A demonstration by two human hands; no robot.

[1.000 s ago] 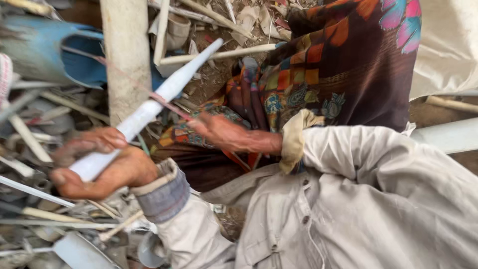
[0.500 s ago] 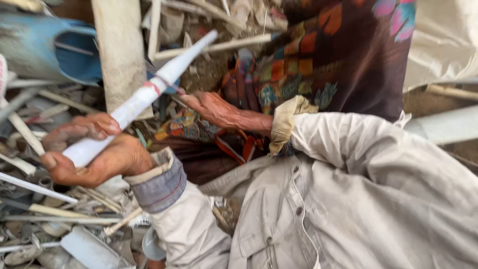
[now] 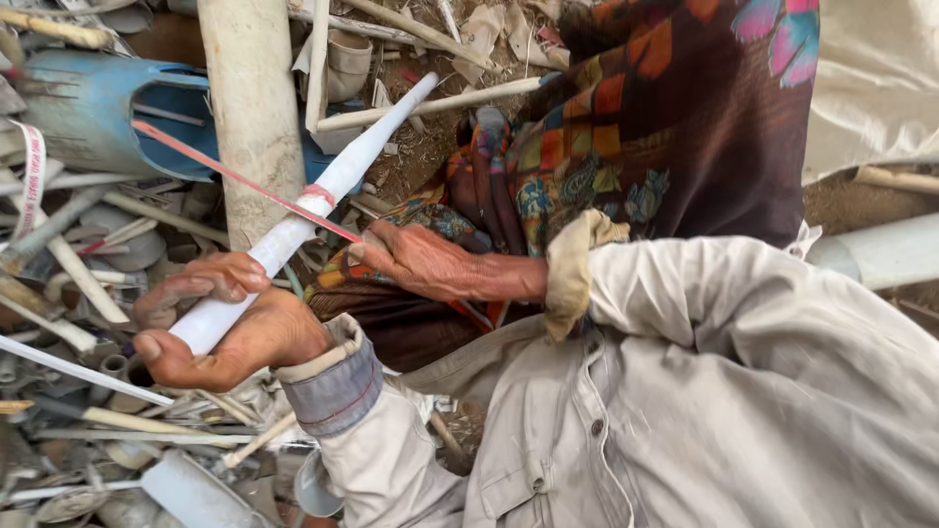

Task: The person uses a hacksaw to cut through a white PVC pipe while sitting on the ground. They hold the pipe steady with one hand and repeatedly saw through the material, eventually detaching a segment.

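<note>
A white pipe [image 3: 293, 230] is clamped in the left hand [image 3: 230, 328] and slants toward 1 o'clock. A thin red strip [image 3: 235, 178] is pinched by the right hand [image 3: 421, 262] and crosses the pipe. The strip could probably slip or snap if pulled hard — the pinch is slight. At 9 o'clock lies a heap of scrap pipes [image 3: 88, 293] on dirt; a blue pipe [image 3: 98, 117] sits at 11 o'clock.

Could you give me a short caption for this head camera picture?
Left hand grips a white pipe while right hand draws a thin red blade across it.
</note>
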